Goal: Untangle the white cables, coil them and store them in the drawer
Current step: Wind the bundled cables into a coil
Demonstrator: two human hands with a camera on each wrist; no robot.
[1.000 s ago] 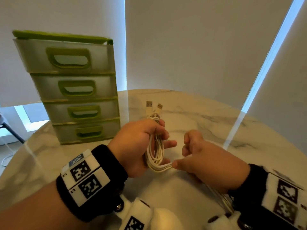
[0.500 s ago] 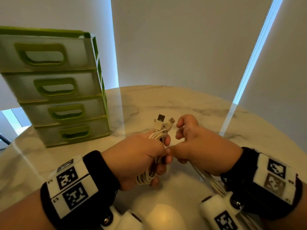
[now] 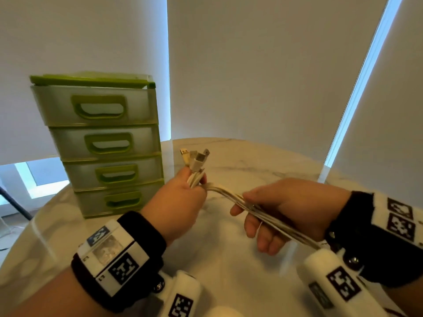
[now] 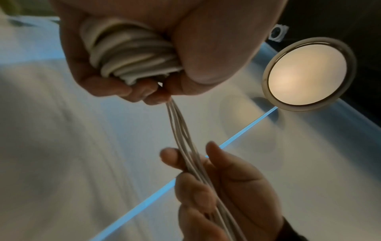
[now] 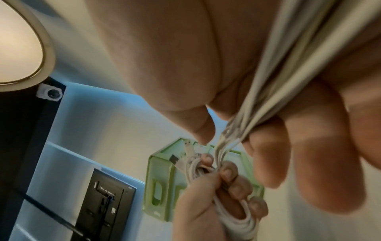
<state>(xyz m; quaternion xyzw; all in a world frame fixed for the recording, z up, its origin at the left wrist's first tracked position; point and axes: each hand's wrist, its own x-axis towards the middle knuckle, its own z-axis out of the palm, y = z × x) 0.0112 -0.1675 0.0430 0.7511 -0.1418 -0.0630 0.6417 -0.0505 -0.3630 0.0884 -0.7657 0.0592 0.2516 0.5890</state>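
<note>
My left hand (image 3: 183, 202) grips a coiled bunch of white cables (image 4: 132, 55) above the marble table (image 3: 263, 165). Several USB plugs (image 3: 196, 159) stick up out of its fist. From the fist a bundle of loose strands (image 3: 229, 194) runs right and down into my right hand (image 3: 283, 211). There the strands (image 4: 193, 156) lie across the palm between thumb and loosely curled fingers (image 5: 268, 154). The green drawer unit (image 3: 103, 143) stands at the back left of the table, all its drawers closed.
White roller blinds (image 3: 263, 65) hang behind the table, with a bright gap (image 3: 357, 88) at the right. A round ceiling lamp (image 4: 307, 76) shows in the wrist views. Bare marble lies below and in front of my hands.
My hands, which met at the coil, have drawn apart. The right hand has slid right along the strands, stretching the bundle out from the left fist. The left fist has lifted the plugs higher.
</note>
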